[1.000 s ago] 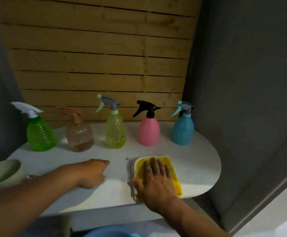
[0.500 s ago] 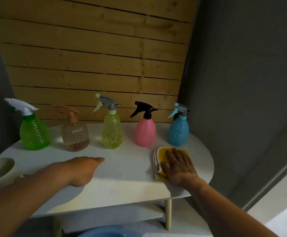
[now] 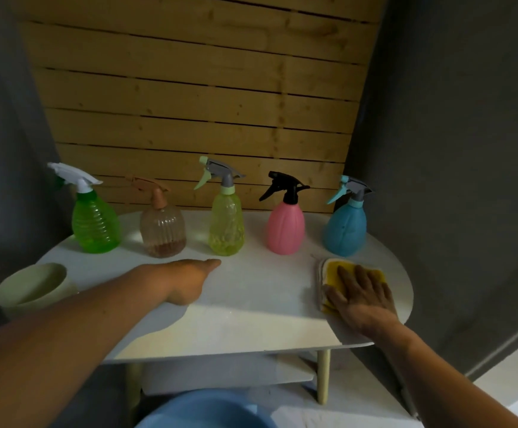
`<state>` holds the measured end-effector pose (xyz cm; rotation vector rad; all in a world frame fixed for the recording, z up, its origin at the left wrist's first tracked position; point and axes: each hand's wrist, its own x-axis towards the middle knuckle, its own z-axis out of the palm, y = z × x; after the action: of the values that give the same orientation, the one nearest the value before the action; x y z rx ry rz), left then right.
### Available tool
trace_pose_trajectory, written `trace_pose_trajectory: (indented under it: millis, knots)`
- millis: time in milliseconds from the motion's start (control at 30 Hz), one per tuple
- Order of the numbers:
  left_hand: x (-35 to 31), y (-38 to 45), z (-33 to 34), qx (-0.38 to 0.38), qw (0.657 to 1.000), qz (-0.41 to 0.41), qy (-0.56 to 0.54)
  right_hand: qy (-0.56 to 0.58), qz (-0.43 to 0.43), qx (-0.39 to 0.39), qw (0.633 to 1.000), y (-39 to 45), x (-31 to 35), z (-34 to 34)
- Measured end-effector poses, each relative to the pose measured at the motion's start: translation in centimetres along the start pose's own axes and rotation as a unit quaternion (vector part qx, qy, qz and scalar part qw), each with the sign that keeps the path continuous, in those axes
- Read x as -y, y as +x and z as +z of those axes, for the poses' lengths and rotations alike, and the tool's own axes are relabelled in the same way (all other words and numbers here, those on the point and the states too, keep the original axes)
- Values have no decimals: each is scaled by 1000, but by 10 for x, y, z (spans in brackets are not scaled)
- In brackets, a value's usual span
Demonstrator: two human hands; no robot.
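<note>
1. Pressing down on the yellow cloth (image 3: pixel 336 268), the right hand (image 3: pixel 364 299) lies flat, its fingers straight and slightly spread. Its palm covers the near part of the cloth.
2. The yellow cloth has a white edge along its left side. It lies at the right end of the white bench (image 3: pixel 261 307), just in front of the blue spray bottle (image 3: pixel 345 228) and not touching it.
3. The left hand (image 3: pixel 186 281) rests on the middle of the bench, near the yellow-green spray bottle (image 3: pixel 227 228) but apart from it. One digit points forward and the other fingers are tucked beneath the palm, so how tightly they are curled cannot be told. Nothing shows in its grasp.
4. Five bottles stand upright in a row along the far side of the bench. From left to right they are the green spray bottle (image 3: pixel 95 225), the brownish clear spray bottle (image 3: pixel 162 231), the yellow-green, the pink spray bottle (image 3: pixel 285 227) and the blue. Every nozzle points left.
5. A pale green cup (image 3: pixel 32 291) stands at the left end of the bench, beside the left forearm.
6. A wooden slat wall (image 3: pixel 196 103) rises behind the row. A lower shelf (image 3: pixel 227 370) sits under the bench top, and a blue basin (image 3: pixel 205 410) shows at the bottom edge of the view.
</note>
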<state>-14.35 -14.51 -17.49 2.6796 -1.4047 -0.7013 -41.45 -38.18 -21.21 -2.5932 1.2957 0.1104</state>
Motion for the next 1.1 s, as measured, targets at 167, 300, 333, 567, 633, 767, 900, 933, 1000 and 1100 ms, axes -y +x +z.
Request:
trace_pose_trajectory:
  millis: [167, 300, 333, 567, 633, 767, 900, 933, 1000, 1100]
  knots:
    - [8, -24, -14, -20, 998, 54, -12, -2, -76, -12, 997, -38, 51, 19]
    - [27, -71, -47, -51, 996, 61, -35, 25, -110, -14, 994, -47, 102, 38]
    - [33, -84, -56, -58, 996, 60, -42, 25, -115, -12, 993, -47, 113, 42]
    - [109, -141, -91, -51, 996, -39, 62, 22, -171, -2, 985, -66, 207, 63]
    - [135, -148, -87, -30, 994, -82, 70, 15, -196, 14, 980, -71, 230, 67]
    - [184, -142, -60, -28, 996, -80, -2, -29, -245, -18, 969, -66, 248, 59]
    - [184, -144, -49, -55, 995, -72, -48, -53, -269, -57, 960, -57, 240, 59]
    - [184, -143, -49, -65, 994, -77, -44, -54, -267, -50, 961, -58, 241, 63]
    - [181, -143, -56, -83, 992, -68, -65, -47, -255, -17, 966, -60, 252, 67]
    - [183, -151, -81, -105, 986, -38, -122, -27, -242, 9, 970, -62, 281, 68]
